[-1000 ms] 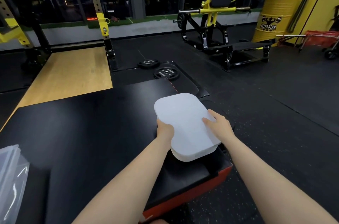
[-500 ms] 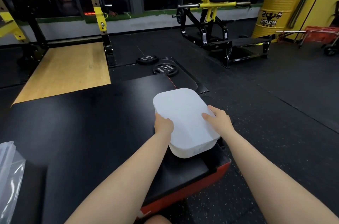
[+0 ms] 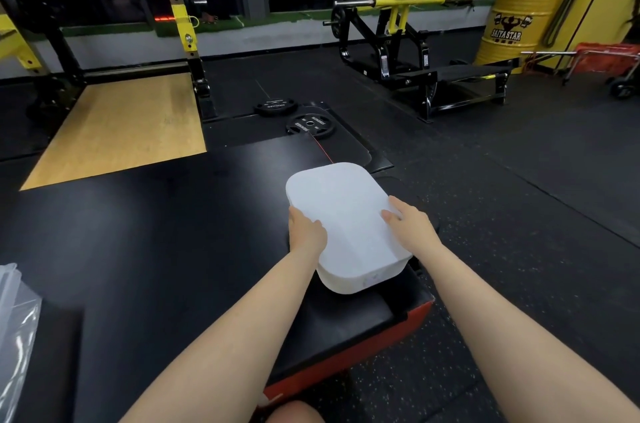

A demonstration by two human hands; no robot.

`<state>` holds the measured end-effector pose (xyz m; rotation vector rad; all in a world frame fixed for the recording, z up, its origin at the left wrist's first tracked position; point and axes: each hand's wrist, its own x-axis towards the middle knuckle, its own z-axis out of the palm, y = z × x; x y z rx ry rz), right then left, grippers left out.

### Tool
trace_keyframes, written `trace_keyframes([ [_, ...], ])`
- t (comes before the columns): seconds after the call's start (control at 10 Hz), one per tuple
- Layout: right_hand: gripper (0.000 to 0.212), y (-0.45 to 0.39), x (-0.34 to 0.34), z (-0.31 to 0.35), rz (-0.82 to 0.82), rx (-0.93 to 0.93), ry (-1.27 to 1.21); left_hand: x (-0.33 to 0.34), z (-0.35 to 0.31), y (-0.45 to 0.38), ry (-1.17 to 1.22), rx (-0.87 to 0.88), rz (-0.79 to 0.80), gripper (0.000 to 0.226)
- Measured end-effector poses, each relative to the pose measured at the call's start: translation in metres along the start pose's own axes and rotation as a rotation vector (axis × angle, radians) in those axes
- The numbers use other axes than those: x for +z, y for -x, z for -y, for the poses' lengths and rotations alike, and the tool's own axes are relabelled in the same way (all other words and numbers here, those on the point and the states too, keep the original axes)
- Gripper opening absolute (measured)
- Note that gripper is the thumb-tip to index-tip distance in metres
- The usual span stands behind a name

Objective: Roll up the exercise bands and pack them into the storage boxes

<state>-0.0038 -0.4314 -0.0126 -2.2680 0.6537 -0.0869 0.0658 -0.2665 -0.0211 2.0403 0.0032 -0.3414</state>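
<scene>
Gym flooring (image 3: 519, 215) spreads dark around me, weight plates (image 3: 310, 125) beyond, and a black worktop (image 3: 138, 249) with a red edge below. From my head view, the white storage box (image 3: 339, 215) sits lid-on at the worktop's right end, its near corner close to the drop. My left hand (image 3: 306, 232) grips its left rim with curled fingers; my right hand (image 3: 407, 225) lies flat on top. Pressing unevenly could tip or slide it off. No bands are visible.

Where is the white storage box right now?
Head view, centre: the white storage box sits on the black-topped red platform, between left hand and right hand.
</scene>
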Motion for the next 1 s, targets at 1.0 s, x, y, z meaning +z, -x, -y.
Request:
trace_keyframes([
  [1.0,0.061,0.01,0.029,0.043,-0.007,-0.356,0.53,-0.064,0.001,0.015,-0.797,0.554,-0.013,0.052],
])
